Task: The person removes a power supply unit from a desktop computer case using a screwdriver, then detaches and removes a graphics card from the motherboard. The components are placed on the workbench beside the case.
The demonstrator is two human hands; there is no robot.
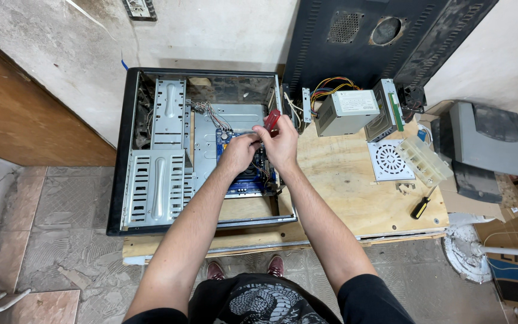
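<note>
Over the blue motherboard [253,174] inside the open computer case [157,150], the right hand [281,144] grips a red-handled tool [271,119] and the left hand [239,152] pinches closed beside it; steady, vertical pressure seems wise

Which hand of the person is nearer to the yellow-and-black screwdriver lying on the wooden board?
The right hand is nearer. It is over the open computer case, left of the yellow-and-black screwdriver on the wooden board. The left hand is beside it, farther left.
</note>
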